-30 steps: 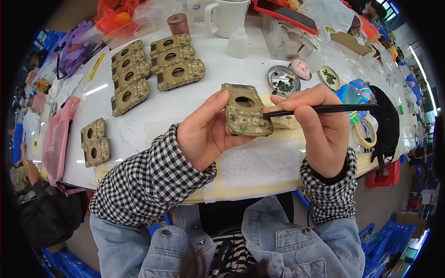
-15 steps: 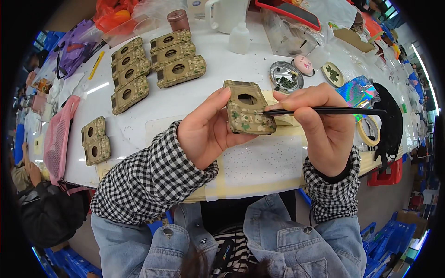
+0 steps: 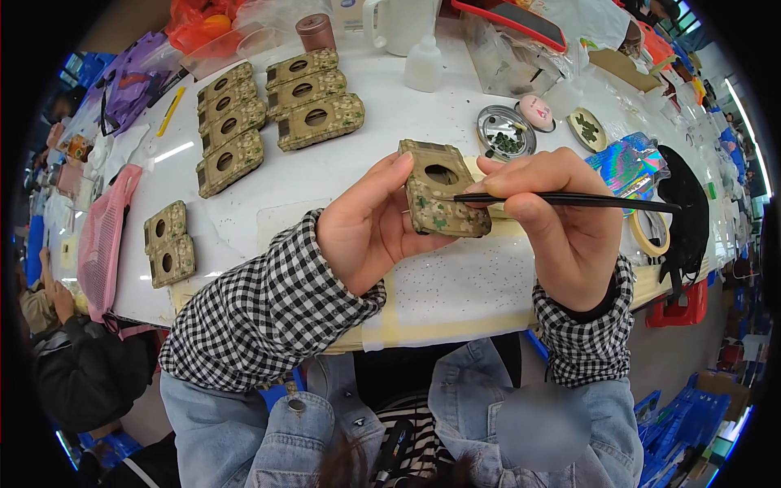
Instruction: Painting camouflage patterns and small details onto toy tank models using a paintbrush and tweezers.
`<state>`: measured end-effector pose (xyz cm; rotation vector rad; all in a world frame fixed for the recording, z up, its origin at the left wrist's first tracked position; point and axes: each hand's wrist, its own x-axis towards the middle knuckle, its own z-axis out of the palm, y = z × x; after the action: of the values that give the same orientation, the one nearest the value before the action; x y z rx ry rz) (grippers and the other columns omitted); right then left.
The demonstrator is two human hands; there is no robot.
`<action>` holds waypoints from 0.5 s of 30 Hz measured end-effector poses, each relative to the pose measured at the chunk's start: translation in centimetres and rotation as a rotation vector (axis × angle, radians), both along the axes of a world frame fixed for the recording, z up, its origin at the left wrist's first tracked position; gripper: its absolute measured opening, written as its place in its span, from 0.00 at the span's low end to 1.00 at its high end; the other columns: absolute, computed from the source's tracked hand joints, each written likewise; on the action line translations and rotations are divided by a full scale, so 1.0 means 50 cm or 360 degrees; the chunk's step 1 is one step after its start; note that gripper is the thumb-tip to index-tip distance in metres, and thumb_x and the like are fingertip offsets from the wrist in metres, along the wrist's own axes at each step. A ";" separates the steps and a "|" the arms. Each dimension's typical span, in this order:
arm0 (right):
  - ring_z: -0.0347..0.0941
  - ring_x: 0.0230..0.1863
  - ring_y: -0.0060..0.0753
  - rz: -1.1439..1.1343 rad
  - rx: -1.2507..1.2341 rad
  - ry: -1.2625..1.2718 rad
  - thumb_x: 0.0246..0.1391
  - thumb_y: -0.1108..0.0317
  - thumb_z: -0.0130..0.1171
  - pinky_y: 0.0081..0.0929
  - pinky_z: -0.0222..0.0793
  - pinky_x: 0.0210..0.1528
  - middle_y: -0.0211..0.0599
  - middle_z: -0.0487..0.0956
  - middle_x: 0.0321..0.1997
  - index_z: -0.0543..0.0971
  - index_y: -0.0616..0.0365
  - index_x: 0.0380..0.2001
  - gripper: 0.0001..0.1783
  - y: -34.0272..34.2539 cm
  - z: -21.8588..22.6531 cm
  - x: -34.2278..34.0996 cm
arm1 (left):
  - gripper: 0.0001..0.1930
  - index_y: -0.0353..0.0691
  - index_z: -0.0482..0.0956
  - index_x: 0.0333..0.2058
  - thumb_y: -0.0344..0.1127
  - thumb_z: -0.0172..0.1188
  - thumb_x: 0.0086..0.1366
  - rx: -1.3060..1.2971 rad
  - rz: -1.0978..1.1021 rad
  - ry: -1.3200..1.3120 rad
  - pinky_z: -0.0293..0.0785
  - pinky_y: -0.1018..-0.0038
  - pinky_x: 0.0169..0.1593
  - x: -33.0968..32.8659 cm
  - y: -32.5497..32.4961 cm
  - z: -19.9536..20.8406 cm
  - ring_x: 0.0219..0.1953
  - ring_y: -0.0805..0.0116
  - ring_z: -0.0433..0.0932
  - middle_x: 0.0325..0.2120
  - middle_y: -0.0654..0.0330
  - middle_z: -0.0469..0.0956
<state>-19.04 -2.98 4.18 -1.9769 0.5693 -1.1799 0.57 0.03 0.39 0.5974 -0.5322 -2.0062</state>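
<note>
My left hand grips a camouflage-patterned model tank hull by its left side and underside. The hull is tilted toward me and has a round hole in its top. In my right hand is a pair of black tweezers, pinched between thumb and fingers. Their tips touch or nearly touch the hull's surface just below the hole. Whether the tips hold anything is too small to tell. Below my hands lies a white sheet scattered with tiny dark specks.
Similar hulls stand in two rows at the back left, with a pair nearer. A round dish of green bits, a lid with more bits, a tape roll and a white bottle lie beyond.
The tweezer tips have moved slightly left across the hull, nearer the spot below the hole. The hull has shifted slightly to the right in view.
</note>
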 end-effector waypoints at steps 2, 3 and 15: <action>0.72 0.31 0.24 0.0009 0.0001 -0.0005 0.52 0.73 0.60 0.19 0.66 0.35 0.36 0.77 0.30 0.78 0.66 0.32 0.06 0.000 -0.001 0.001 | 0.24 0.34 0.61 0.57 0.46 0.33 0.72 0.0004 0.0001 -0.0014 0.76 0.67 0.52 0.001 0.001 -0.001 0.50 0.61 0.75 0.50 0.51 0.72; 0.72 0.31 0.24 0.0011 0.0002 -0.0006 0.52 0.74 0.60 0.19 0.66 0.35 0.36 0.77 0.30 0.78 0.66 0.32 0.06 0.000 -0.001 0.001 | 0.24 0.34 0.61 0.57 0.46 0.34 0.72 0.0006 0.0001 -0.0011 0.76 0.67 0.52 0.001 0.000 -0.002 0.50 0.61 0.75 0.50 0.51 0.72; 0.73 0.32 0.25 -0.0003 -0.0045 0.0007 0.51 0.74 0.61 0.19 0.67 0.36 0.37 0.77 0.30 0.78 0.67 0.32 0.06 0.000 -0.002 0.001 | 0.24 0.34 0.61 0.57 0.46 0.35 0.72 0.0005 0.0004 -0.0017 0.76 0.67 0.52 0.001 0.001 -0.001 0.50 0.62 0.75 0.50 0.52 0.72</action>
<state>-18.98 -2.98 4.09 -2.0036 0.5598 -1.1914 0.63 0.06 0.36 0.6107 -0.5349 -2.0029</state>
